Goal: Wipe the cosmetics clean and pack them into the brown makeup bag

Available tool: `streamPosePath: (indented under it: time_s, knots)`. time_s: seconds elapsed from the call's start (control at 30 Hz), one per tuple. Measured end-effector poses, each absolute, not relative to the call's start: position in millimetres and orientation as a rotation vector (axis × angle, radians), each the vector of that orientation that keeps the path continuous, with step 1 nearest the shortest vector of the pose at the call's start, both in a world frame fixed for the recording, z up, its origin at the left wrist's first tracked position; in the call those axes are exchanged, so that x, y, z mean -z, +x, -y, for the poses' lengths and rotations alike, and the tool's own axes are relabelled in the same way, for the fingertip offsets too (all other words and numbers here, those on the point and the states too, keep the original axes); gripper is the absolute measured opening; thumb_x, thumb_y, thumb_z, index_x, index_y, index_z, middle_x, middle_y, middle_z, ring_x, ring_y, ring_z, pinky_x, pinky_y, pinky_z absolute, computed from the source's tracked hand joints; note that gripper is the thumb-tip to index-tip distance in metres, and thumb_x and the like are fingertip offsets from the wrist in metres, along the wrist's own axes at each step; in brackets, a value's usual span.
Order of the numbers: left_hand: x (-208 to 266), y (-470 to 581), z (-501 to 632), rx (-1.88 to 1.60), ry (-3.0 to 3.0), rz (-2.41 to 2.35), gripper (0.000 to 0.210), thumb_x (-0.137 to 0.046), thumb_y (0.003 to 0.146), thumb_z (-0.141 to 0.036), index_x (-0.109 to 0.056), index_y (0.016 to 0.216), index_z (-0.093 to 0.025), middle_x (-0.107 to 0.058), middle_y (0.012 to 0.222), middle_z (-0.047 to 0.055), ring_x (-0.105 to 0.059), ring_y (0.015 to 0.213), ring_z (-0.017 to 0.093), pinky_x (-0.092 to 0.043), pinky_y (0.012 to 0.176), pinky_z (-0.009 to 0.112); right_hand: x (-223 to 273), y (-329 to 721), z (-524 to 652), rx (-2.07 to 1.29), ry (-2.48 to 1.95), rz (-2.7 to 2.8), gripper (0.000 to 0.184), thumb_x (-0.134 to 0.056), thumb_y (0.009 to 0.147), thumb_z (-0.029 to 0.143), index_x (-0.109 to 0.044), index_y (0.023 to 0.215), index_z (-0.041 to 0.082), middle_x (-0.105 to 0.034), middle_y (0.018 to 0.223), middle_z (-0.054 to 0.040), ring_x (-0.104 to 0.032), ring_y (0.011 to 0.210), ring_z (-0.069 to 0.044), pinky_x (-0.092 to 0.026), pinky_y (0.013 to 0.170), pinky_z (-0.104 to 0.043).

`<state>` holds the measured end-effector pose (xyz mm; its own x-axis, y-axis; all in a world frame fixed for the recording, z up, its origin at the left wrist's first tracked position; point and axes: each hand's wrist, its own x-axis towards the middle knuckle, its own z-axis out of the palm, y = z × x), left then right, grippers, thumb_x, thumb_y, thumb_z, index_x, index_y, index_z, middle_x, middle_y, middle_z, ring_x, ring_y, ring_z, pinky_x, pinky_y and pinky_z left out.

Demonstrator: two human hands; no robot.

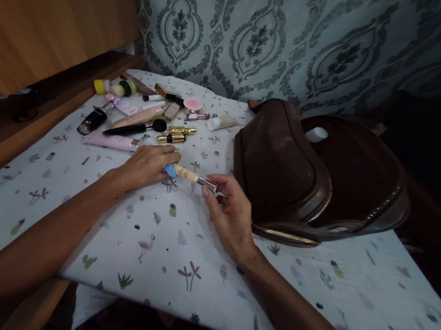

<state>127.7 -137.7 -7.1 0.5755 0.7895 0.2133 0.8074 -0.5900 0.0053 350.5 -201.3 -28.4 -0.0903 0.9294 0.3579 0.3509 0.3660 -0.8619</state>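
Above the patterned tablecloth, a slim beige concealer tube point(185, 173) with a silver cap point(207, 184) lies level between my two hands. My right hand point(232, 210) pinches the cap between thumb and fingers. My left hand point(150, 164) is closed around a small blue cloth point(169, 169) pressed at the tube's other end; how much of the tube is inside that hand is hidden. Just behind my left hand is a pink squeeze tube point(109, 141) lying on its side. Two gold lipsticks point(171, 138) lie a little farther back.
A brown leather bag point(275, 169), unzipped, stands at the right with a white cap point(317, 135) showing in it. Several cosmetics lie back left, among them a dark bottle point(94, 119), a black brush point(130, 129), a pink compact point(193, 104) and a cream tube point(223, 122). A wooden cabinet point(56, 5) borders the left.
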Motion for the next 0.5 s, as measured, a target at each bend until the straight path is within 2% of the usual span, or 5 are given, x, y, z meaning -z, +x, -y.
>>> streamPosePath:
  time_s: [0.1,0.17,0.23,0.37,0.5]
  knots:
    - [5.9,129.8,139.2,0.273,-2.715,1.348,0.004,-0.059,0.088,-0.021,-0.060,0.091,-0.020,-0.065,0.091,0.005,-0.062,0.082,0.022,-0.033,0.059,0.029,23.7,351.6,203.9,-0.874,-1.247,1.656,0.029,-0.048,0.098,0.049,-0.055,0.092,0.022,-0.055,0.065,0.0029,-0.052,0.052,-0.012,-0.042,0.050,-0.026]
    - [5.7,130.3,139.7,0.266,-2.721,1.339,0.004,-0.060,0.088,-0.021,-0.060,0.091,-0.020,-0.065,0.091,0.005,-0.061,0.082,0.022,-0.033,0.058,0.029,21.8,352.2,204.8,-0.922,-1.267,1.685,0.037,-0.037,0.101,0.054,-0.053,0.094,0.022,-0.055,0.061,0.0037,-0.051,0.049,-0.012,-0.042,0.049,-0.026]
    - [6.1,129.9,139.4,0.274,-2.717,1.347,0.004,-0.059,0.088,-0.022,-0.060,0.091,-0.020,-0.064,0.091,0.005,-0.061,0.081,0.021,-0.033,0.058,0.029,22.0,352.3,204.4,-0.882,-1.256,1.720,0.037,-0.037,0.100,0.054,-0.053,0.107,0.021,-0.059,0.067,0.0019,-0.055,0.055,-0.013,-0.044,0.052,-0.027]
    - [7.2,127.7,138.1,0.317,-2.710,1.355,0.004,-0.058,0.090,-0.023,-0.061,0.090,-0.019,-0.064,0.090,0.005,-0.061,0.081,0.022,-0.033,0.059,0.029,25.8,350.4,201.6,-0.739,-1.194,1.716,0.046,-0.065,0.086,0.045,-0.050,0.121,0.021,-0.062,0.096,-0.0051,-0.061,0.075,-0.017,-0.049,0.059,-0.028]
    - [7.1,127.8,138.6,0.315,-2.696,1.341,0.003,-0.060,0.088,-0.021,-0.061,0.090,-0.019,-0.065,0.089,0.004,-0.062,0.081,0.021,-0.032,0.057,0.029,24.2,349.6,201.7,-0.669,-1.196,1.689,0.020,-0.061,0.089,0.036,-0.057,0.100,0.021,-0.060,0.090,-0.0039,-0.058,0.076,-0.016,-0.048,0.062,-0.027]
